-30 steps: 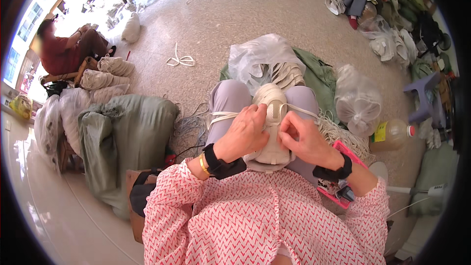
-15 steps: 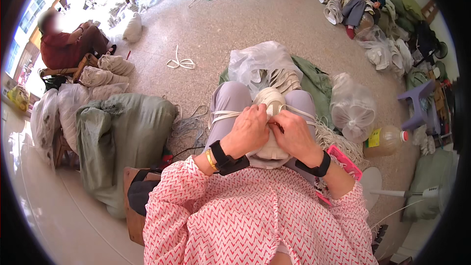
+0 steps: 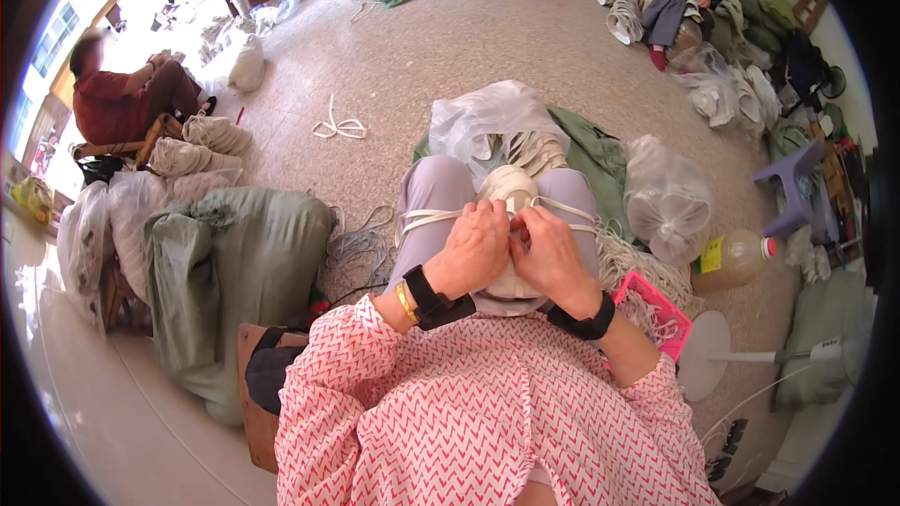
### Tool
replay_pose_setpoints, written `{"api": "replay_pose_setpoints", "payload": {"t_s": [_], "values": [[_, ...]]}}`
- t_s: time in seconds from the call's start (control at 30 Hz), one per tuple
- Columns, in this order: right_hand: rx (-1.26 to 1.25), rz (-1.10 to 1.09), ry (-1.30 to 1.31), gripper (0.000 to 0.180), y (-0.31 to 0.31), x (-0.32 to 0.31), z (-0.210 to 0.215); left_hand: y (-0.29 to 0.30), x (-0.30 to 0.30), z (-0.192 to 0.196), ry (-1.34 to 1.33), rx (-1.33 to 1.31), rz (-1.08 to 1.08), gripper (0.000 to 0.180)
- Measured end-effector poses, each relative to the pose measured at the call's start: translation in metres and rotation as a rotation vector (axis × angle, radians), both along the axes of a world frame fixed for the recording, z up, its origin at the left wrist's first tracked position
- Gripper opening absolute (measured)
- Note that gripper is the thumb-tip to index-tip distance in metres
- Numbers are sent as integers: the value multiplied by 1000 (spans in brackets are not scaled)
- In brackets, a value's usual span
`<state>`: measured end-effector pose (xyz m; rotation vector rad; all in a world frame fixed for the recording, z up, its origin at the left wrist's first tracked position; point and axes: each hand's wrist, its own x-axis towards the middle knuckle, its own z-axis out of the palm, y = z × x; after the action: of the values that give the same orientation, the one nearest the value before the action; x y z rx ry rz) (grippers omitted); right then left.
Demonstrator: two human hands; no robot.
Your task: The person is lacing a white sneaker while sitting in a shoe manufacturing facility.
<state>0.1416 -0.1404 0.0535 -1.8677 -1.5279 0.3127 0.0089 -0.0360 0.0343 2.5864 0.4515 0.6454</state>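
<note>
A cream shoe (image 3: 507, 184) rests between my knees, its toe pointing away from me. Over its front, my left hand (image 3: 471, 245) has its fingers bent and pressed together on the white shoelace (image 3: 433, 215), which stretches out across my left thigh. Close beside it, my right hand (image 3: 553, 251) pinches at the lacing, thumb and forefinger together. Another length of lace runs over my right thigh. My fingers hide the eyelets and the spot where they grip. Beyond my knees lies a clear plastic bag (image 3: 487, 122) with cream shoes (image 3: 541, 152) in it.
By my right arm is a pink basket (image 3: 667, 305) of laces, with a heap of cord (image 3: 633, 267), a bagged bundle (image 3: 667, 197) and a large bottle (image 3: 736, 262). A green sack (image 3: 253, 272) stands left. Two people sit farther off, and a purple stool (image 3: 795, 183) is at right.
My right hand has shifted slightly up and its fingers have drawn nearer the left hand's over the shoe. The view has tilted a little; the pink basket shows more.
</note>
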Motion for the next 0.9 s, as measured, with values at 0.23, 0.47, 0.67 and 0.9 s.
{"api": "replay_pose_setpoints", "payload": {"t_s": [0.23, 0.47, 0.67, 0.9], "values": [[12, -28, -45, 15, 0, -4, -2, 2, -1, 5, 28, 118, -114, 21], [16, -22, -42, 15, -3, -4, -1, 2, 0, 3, 44, 2, -80, 20], [49, -28, -58, 13, -5, -5, -5, -1, -2, 9, -4, -31, -99, 20], [155, -50, -146, 9, -5, -10, -7, -1, 1, 14, 6, -179, -8, 15]]}}
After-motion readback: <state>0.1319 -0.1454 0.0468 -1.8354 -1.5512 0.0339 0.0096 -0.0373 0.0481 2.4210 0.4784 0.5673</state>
